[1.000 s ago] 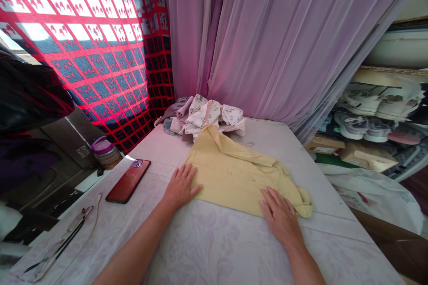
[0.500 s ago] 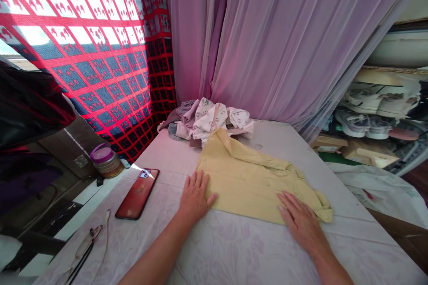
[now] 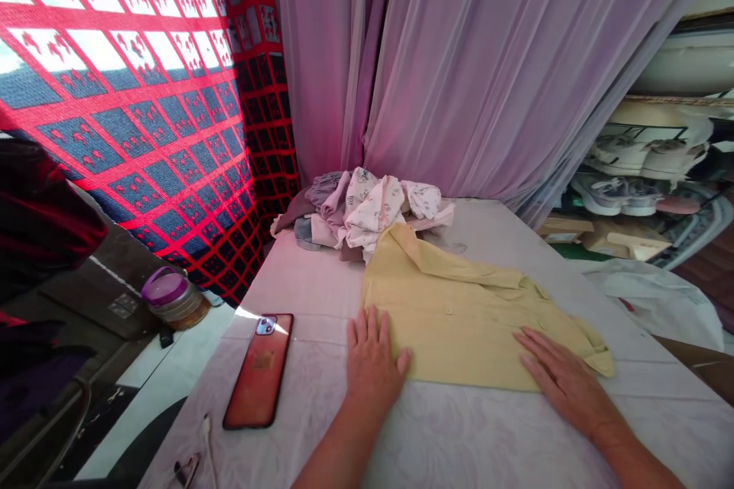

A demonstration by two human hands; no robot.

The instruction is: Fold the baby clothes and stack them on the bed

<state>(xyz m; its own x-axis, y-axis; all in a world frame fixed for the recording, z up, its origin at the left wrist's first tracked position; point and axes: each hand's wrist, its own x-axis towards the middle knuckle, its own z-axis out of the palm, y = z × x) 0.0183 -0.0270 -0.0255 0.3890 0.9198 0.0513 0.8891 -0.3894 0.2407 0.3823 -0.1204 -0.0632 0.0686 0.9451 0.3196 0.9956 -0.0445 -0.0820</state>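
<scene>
A yellow buttoned shirt (image 3: 453,328) lies folded and fairly flat on the covered table (image 3: 459,443). My left hand (image 3: 375,359) rests palm down at its left edge, fingers stretched and slightly spread. On the right part of the cloth lies my right hand (image 3: 565,378), also flat with fingers extended. Neither hand grips the fabric. The shirt's far corner touches a heap of crumpled clothes (image 3: 372,206), pink, white printed and mauve, at the back of the table.
A red phone (image 3: 261,370) lies left of my left hand. Near the front left edge are a white cable (image 3: 209,447) and partly visible glasses (image 3: 188,470). A purple-lidded jar (image 3: 175,298) stands lower, beyond the table. Shoes (image 3: 616,195) fill a shelf at right.
The camera view has shifted, so the table, phone and shirt sit further right or lower in the picture. Both hands stay flat on the shirt, with little change in their place on it.
</scene>
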